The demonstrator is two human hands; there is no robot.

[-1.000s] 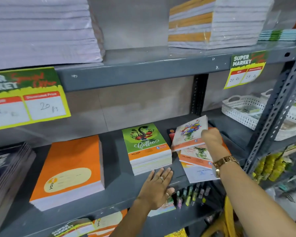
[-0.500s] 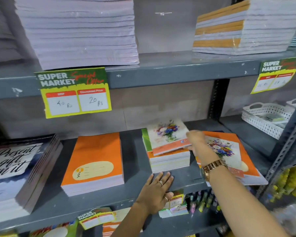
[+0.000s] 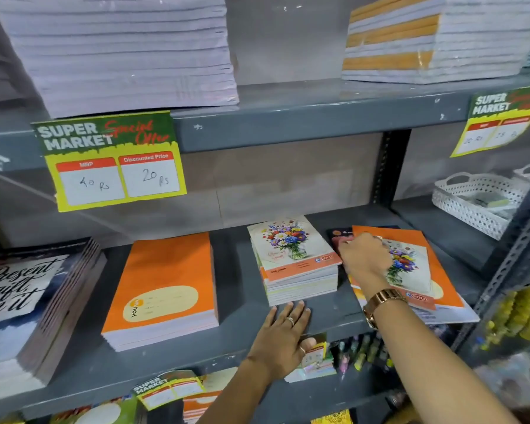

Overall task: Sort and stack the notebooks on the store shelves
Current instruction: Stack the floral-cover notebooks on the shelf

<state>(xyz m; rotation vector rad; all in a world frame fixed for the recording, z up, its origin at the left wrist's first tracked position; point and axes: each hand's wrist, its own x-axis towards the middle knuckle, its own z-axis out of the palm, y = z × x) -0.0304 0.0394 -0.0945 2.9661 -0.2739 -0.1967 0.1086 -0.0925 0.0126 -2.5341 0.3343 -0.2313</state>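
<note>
A small stack of notebooks (image 3: 300, 286) stands mid-shelf, topped by a flower-cover notebook (image 3: 291, 243). To its right lies a loose, skewed pile: an orange notebook (image 3: 438, 255), another flower-cover notebook (image 3: 410, 270) and a dark notebook (image 3: 335, 235) underneath. My right hand (image 3: 364, 258) rests over this pile, fingers bent at the dark notebook's edge; whether they grip anything is unclear. My left hand (image 3: 283, 338) lies flat on the grey shelf (image 3: 242, 325), fingertips touching the front of the small stack.
A tall orange notebook stack (image 3: 166, 283) and a dark lettered stack (image 3: 28, 295) sit to the left. Big paper stacks (image 3: 120, 50) fill the upper shelf. A price sign (image 3: 110, 160) hangs down. A white basket (image 3: 478, 197) and a steel upright (image 3: 511, 264) stand at right.
My right hand laid the flower-cover notebook on the small stack, covering the green coffee cover, then let go and moved right onto the loose pile. The left hand stayed put.
</note>
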